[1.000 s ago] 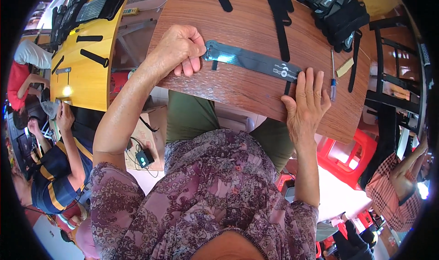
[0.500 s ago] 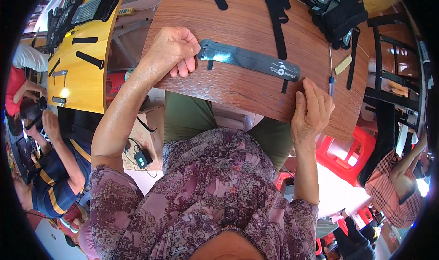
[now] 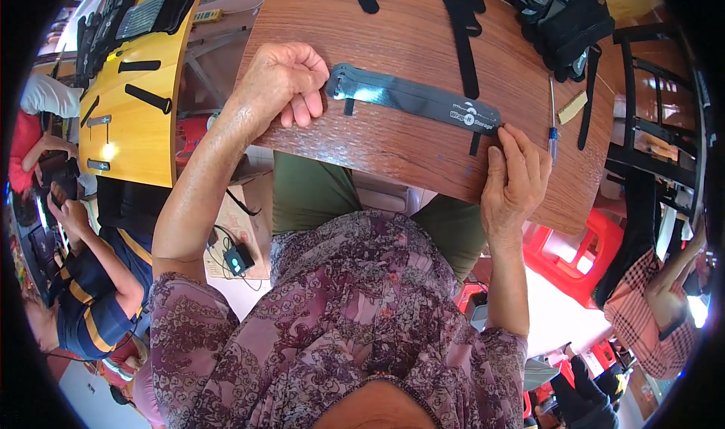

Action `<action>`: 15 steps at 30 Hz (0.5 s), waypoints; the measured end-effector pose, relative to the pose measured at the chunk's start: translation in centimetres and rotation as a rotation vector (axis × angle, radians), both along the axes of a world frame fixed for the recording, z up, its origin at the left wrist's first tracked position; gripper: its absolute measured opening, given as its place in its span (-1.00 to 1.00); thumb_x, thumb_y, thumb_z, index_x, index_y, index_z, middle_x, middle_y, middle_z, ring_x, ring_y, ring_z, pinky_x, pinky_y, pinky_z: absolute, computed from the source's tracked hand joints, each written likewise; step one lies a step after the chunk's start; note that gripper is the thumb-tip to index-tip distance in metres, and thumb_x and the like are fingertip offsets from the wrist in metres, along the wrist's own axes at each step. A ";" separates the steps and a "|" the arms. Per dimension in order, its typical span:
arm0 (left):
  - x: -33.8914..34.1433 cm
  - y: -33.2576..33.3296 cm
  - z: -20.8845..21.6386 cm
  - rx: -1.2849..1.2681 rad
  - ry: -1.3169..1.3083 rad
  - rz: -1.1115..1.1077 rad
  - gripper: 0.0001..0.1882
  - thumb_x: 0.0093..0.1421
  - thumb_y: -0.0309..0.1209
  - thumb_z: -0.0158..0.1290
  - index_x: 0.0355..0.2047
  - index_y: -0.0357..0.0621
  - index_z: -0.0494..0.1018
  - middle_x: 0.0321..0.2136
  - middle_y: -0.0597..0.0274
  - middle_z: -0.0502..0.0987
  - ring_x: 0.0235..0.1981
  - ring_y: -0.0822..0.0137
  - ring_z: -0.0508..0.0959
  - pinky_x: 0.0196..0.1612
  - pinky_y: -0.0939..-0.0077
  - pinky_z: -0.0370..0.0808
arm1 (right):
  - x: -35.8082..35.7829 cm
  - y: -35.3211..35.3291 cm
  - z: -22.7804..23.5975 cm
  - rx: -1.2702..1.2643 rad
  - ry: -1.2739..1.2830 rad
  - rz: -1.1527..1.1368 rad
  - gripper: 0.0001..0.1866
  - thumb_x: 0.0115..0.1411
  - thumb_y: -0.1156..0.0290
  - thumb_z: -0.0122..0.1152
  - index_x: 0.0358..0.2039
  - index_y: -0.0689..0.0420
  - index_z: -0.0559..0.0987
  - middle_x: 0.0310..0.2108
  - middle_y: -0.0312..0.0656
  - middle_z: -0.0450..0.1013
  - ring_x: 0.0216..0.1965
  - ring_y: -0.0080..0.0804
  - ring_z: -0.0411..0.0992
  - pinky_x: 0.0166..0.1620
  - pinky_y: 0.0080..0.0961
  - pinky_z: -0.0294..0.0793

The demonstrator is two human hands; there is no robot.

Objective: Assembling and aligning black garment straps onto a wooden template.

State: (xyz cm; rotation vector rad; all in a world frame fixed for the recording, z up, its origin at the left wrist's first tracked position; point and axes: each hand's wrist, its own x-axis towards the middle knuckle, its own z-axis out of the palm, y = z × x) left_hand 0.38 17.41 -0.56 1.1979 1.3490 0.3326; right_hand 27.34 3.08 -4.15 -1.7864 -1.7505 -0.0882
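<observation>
One dark strap (image 3: 414, 98) flat on the counter (image 3: 302, 21), lying lengthwise between left hand (image 3: 285, 80), pinched closed at its left end, hold unclear, and right hand (image 3: 516, 176), loosely open at its right end.

Beyond the pouch (image 3: 415, 101), open tabletop (image 3: 377, 40) meets a long strap (image 3: 466, 59)

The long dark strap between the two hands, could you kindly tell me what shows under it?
The brown tabletop surrounds the strap, and two short dark pieces poke out past its near edge. Whatever lies directly beneath is covered.
</observation>
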 end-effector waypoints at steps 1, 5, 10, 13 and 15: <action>-0.1 0.0 0.0 -0.019 -0.017 0.017 -0.90 0.14 -0.46 -0.03 -0.42 -0.24 0.41 -0.74 0.20 0.47 -0.83 0.52 0.40 -0.84 0.73 0.22 | 0.0 0.0 0.0 0.005 0.004 0.004 -0.76 0.01 0.57 0.20 -0.25 0.25 0.55 -0.19 -0.14 0.45 -0.19 -0.21 0.34 -0.10 -0.36 0.28; 0.0 -0.4 -0.4 0.014 -0.033 0.053 -0.90 0.14 -0.45 -0.03 -0.42 -0.25 0.41 -0.73 0.20 0.47 -0.82 0.52 0.40 -0.84 0.74 0.22 | 0.2 0.0 -0.3 0.015 0.011 0.012 -0.76 0.01 0.57 0.20 -0.24 0.25 0.55 -0.19 -0.13 0.44 -0.19 -0.21 0.34 -0.12 -0.37 0.29; 0.9 -0.9 -0.4 0.085 0.037 -0.006 -0.91 0.11 -0.46 -0.04 -0.47 -0.21 0.42 -0.72 0.25 0.48 -0.80 0.56 0.39 -0.79 0.70 0.23 | 0.3 -0.2 0.1 0.024 -0.007 -0.012 -0.75 -0.03 0.60 0.21 -0.27 0.23 0.56 -0.21 -0.12 0.45 -0.22 -0.20 0.34 -0.15 -0.38 0.31; 0.5 -1.0 -0.7 0.106 0.048 -0.031 -0.93 0.11 -0.46 0.01 -0.48 -0.18 0.42 -0.72 0.30 0.47 -0.81 0.59 0.37 -0.81 0.73 0.19 | 0.5 -0.1 0.0 0.053 0.010 -0.018 -0.75 -0.07 0.61 0.23 -0.30 0.21 0.56 -0.27 -0.13 0.44 -0.27 -0.20 0.32 -0.21 -0.38 0.31; -0.2 -1.0 -1.1 0.122 0.032 -0.039 -0.92 0.11 -0.42 0.07 -0.46 -0.12 0.40 -0.71 0.35 0.46 -0.81 0.62 0.34 -0.81 0.78 0.16 | 0.5 0.0 -0.3 0.070 0.018 -0.029 -0.75 -0.09 0.61 0.24 -0.31 0.20 0.56 -0.31 -0.14 0.44 -0.30 -0.20 0.32 -0.24 -0.38 0.31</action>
